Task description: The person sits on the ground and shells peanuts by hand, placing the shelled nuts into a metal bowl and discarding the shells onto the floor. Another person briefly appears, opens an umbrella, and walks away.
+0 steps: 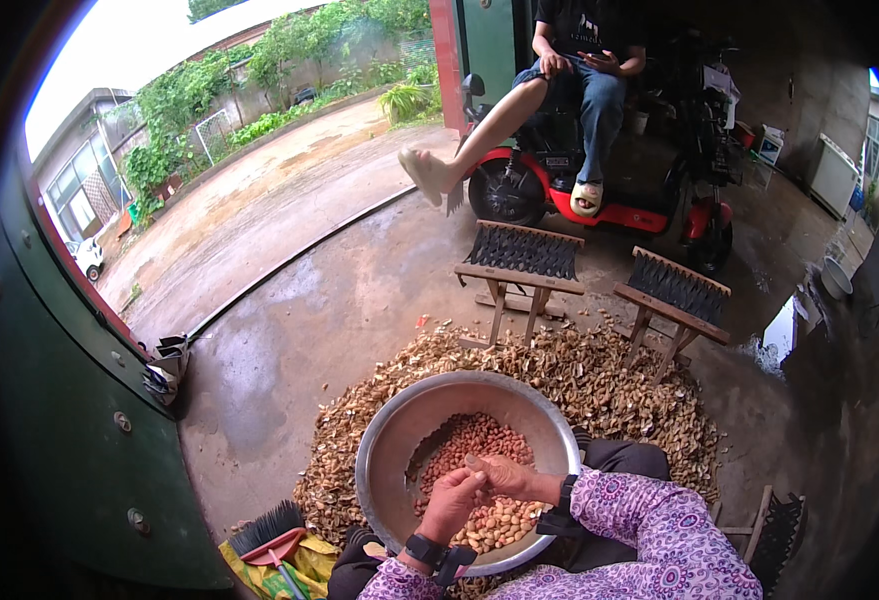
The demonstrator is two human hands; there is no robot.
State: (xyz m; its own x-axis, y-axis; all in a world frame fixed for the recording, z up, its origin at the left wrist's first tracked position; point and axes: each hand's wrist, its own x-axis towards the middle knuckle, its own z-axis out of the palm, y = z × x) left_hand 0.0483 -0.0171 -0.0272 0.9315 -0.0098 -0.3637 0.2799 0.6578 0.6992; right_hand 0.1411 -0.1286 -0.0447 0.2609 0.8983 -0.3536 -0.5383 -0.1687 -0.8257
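Two bare hands meet over a wide metal bowl (389, 452), their fingertips drawn together. The left hand (447, 503) has its fingers curled in, and the right hand (504, 477) reaches across from the other side to touch it; whether a nut is pinched between them cannot be told. Beneath them, inside the bowl, reddish shelled peanuts (481, 438) lie toward the far side, while pale unshelled peanuts (502, 524) are heaped at the near side. Broken shells (614, 395) spread over the concrete floor (289, 345) around the bowl. Beyond stand two low stools (526, 253) with black woven seats, and behind those another person (579, 40) sits on a red scooter (624, 212). A brush (269, 533) rests on a yellow bag (314, 558) at lower left.
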